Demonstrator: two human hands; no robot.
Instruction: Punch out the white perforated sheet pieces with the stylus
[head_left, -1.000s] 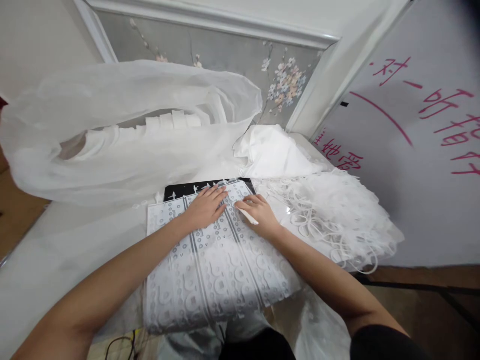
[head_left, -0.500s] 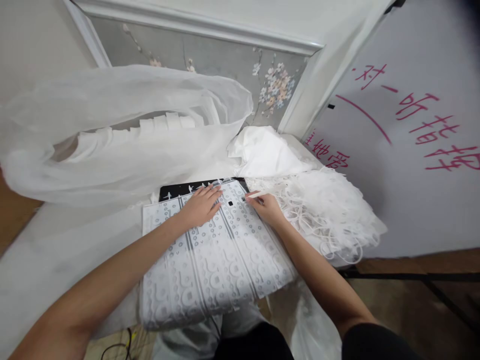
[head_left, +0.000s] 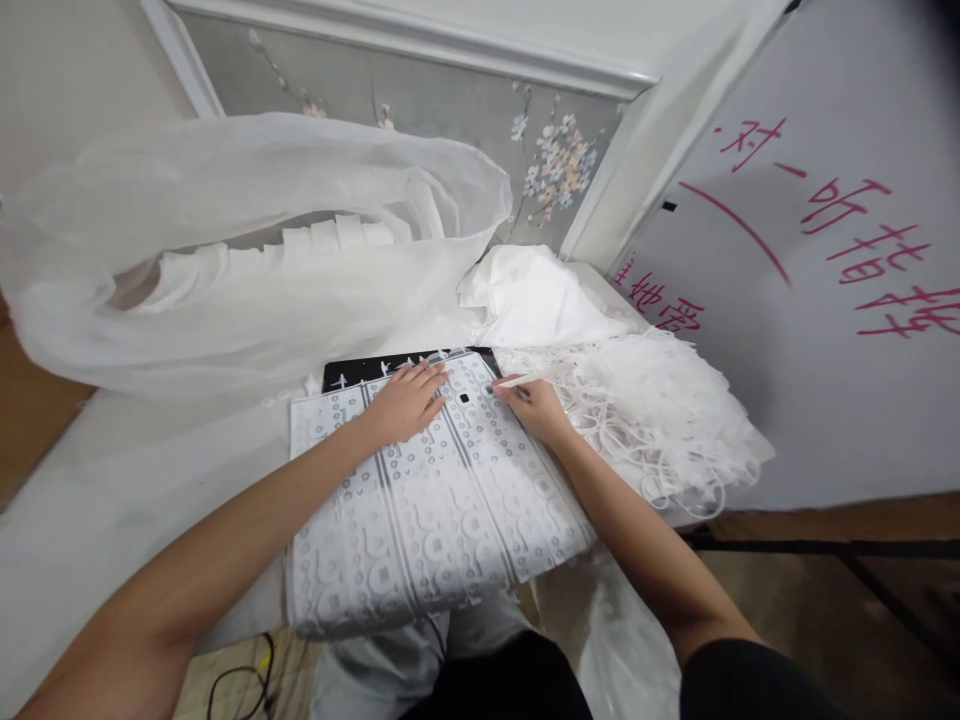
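Note:
A white sheet (head_left: 442,520) printed with grey rings, squares and stripes lies over a black board (head_left: 360,373), whose far edge shows. My left hand (head_left: 409,400) rests flat on the sheet near that edge, fingers stretched out and holding nothing. My right hand (head_left: 536,405) pinches a slim white pen-like tool (head_left: 517,380) near the sheet's right edge. Its tip is at or close to a small dark mark there; contact cannot be made out. A small black square (head_left: 464,398) sits on the sheet between my hands. Small white pieces stick up along the board's far edge.
To the right lies a heap of white loops and strips (head_left: 660,410). Behind it is a crumpled white cloth (head_left: 532,295). A large translucent bag (head_left: 285,330) holding white pieces stands at the back left. A whiteboard (head_left: 810,380) with red writing leans at the right.
The whole view has shifted slightly. My left hand stays flat on the sheet, and my right hand keeps the tool at nearly the same place.

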